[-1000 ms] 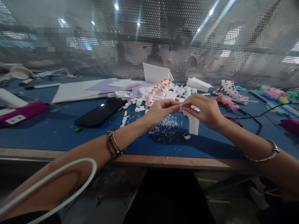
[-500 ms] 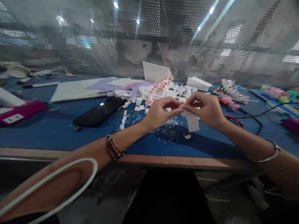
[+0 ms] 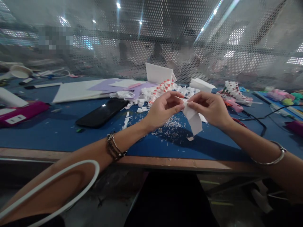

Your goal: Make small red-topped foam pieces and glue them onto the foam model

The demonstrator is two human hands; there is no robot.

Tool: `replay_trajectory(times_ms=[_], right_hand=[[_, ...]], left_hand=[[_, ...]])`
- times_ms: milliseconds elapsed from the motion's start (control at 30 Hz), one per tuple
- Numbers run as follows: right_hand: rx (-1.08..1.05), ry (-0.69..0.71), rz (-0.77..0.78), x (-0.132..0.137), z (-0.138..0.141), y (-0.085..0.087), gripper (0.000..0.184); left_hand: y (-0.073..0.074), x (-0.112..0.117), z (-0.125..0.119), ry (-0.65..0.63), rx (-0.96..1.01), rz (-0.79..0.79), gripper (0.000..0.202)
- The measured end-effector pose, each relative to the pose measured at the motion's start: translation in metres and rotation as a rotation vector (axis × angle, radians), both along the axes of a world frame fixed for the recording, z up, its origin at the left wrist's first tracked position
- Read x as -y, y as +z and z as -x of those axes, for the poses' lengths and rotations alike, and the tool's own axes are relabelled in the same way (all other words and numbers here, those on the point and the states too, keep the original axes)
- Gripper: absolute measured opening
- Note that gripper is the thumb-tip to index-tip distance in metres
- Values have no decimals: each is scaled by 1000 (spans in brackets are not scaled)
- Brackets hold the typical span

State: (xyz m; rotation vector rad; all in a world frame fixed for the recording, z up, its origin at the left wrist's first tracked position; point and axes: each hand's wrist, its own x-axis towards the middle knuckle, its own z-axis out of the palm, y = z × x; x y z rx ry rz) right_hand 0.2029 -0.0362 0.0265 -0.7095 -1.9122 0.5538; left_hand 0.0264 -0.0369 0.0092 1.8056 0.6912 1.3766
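On my feed the paper strip (image 3: 196, 125) hangs between left hand (image 3: 159, 111) and right hand (image 3: 211, 108). From it, I have shavings (image 3: 170, 123) and the smartphone (image 3: 101, 114) at nine o'clock on the worktop (image 3: 94, 138), a standing board (image 3: 158, 73) at eleven, the mesh screen (image 3: 142, 56) behind at twelve.

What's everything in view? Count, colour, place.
Paper strip: one, white, centre
Scraps: many, white, centre
Clusters: two, white and red, centre, right
Smartphone: one, black, left
Flat board: one, white, back left
Sheets: several, purple, back
Upright panel: one, white, back centre
Packet: one, magenta, far left
Fluffy pieces: several, multicoloured, far right
Table: one, blue, beneath
Mesh screen: one, grey, background
Blurred people: several, dark, background
Cable: one, white, front left
Left hand, right hand: two, bare, centre
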Motion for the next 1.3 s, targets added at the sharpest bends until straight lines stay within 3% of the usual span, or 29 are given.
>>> replay_trajectory(times_ms=[133, 300, 600, 800, 1033, 1300], right_hand=[[-45, 76, 119, -1, 1, -3, 15], [-127, 94, 150, -1, 5, -8, 14], [-111, 8, 28, -3, 7, -13, 12], [-91, 11, 6, -6, 4, -13, 10], [-62, -4, -88, -5, 4, -12, 11], [-42, 77, -126, -4, -2, -8, 23]], left_hand=[[-4, -3, 0, -83, 56, 42, 22], [-10, -7, -2, -124, 139, 111, 23], [-11, -2, -8, 71, 134, 43, 17], [-12, -2, -9, 108, 95, 80, 17], [-11, 6, -7, 145, -51, -88, 21], [-7, 8, -6, 77, -107, -202, 20]])
